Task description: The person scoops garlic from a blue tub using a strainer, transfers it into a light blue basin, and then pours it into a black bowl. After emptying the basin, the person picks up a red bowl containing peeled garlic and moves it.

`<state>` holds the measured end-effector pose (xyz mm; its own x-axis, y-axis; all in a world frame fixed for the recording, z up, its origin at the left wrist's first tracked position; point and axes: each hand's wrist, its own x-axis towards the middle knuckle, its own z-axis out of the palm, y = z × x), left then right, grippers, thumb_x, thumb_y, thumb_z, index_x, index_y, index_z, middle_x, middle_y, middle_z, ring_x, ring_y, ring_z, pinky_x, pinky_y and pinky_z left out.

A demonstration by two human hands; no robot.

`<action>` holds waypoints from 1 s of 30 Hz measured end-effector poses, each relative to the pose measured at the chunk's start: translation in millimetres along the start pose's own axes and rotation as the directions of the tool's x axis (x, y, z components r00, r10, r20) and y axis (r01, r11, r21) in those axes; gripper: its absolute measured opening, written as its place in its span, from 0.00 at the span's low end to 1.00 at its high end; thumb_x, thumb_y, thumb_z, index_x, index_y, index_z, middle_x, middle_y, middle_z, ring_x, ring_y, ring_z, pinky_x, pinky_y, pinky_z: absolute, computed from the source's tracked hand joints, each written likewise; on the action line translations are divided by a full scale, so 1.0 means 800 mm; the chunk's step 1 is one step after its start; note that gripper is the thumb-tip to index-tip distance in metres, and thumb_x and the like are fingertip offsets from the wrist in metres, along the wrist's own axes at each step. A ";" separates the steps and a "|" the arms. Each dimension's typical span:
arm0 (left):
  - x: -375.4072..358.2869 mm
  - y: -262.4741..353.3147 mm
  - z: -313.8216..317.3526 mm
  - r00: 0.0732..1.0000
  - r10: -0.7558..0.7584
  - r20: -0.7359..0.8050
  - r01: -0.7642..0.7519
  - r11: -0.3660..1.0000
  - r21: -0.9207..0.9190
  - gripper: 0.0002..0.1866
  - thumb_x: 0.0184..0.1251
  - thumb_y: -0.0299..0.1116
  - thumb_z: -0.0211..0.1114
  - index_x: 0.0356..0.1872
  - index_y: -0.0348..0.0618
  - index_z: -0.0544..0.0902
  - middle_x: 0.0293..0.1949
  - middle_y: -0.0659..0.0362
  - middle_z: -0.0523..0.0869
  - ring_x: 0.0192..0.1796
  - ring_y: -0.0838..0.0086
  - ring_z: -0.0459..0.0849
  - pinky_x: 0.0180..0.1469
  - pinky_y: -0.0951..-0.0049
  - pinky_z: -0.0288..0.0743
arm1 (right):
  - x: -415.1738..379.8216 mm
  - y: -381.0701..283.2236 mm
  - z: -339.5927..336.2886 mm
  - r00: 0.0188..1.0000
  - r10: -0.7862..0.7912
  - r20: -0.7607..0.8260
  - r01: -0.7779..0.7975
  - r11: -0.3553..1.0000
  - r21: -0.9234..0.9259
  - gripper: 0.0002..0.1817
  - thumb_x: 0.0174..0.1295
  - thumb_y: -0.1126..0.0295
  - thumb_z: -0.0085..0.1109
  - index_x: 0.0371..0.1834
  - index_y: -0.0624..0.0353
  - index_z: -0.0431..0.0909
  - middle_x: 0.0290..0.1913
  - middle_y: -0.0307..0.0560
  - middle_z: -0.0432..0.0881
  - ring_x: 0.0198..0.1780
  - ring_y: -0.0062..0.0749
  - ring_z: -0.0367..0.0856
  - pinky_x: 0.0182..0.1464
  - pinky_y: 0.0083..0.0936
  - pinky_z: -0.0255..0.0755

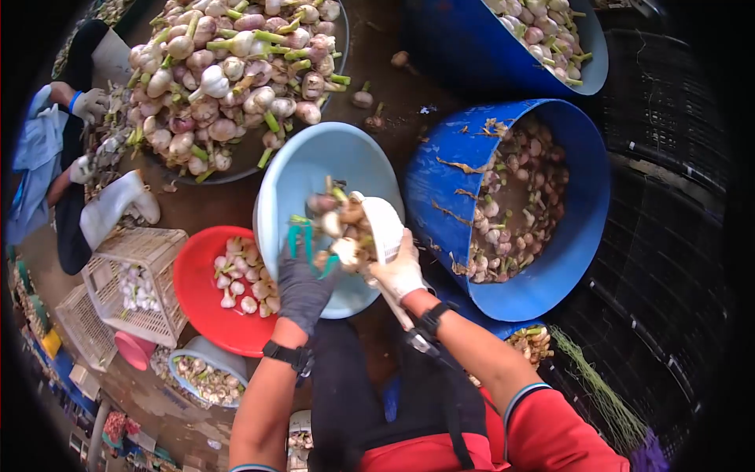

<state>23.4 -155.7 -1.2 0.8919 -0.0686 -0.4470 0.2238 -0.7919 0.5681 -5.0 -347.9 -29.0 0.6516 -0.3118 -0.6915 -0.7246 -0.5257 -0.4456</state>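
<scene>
My right hand, in a white glove, grips a white scoop heaped with garlic bulbs over the light blue basin. My left hand, in a dark glove, holds teal-handled shears and presses against the garlic on the scoop. Both wrists wear black watches.
A big pan of garlic with green stems lies at the top left. A blue tub of garlic in muddy water stands at right, another blue tub above it. A red bowl and white crates sit left. Another person works at far left.
</scene>
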 end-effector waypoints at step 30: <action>-0.119 -0.135 -0.097 0.762 -0.643 0.076 0.537 0.562 -0.628 0.19 0.49 0.27 0.71 0.44 0.35 0.79 0.30 0.58 0.84 0.30 0.75 0.82 0.34 0.74 0.77 | -0.070 -0.042 -0.028 0.835 -0.470 0.287 0.509 0.857 -0.080 0.53 0.40 0.69 0.70 0.72 0.67 0.50 0.64 0.57 0.68 0.66 0.40 0.67 0.69 0.33 0.61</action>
<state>-55.2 -16.3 33.4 0.5058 0.4114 -0.7583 0.8521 -0.1010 0.5136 -11.8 -330.4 37.2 0.8199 0.2134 -0.5312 -0.2708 -0.6730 -0.6883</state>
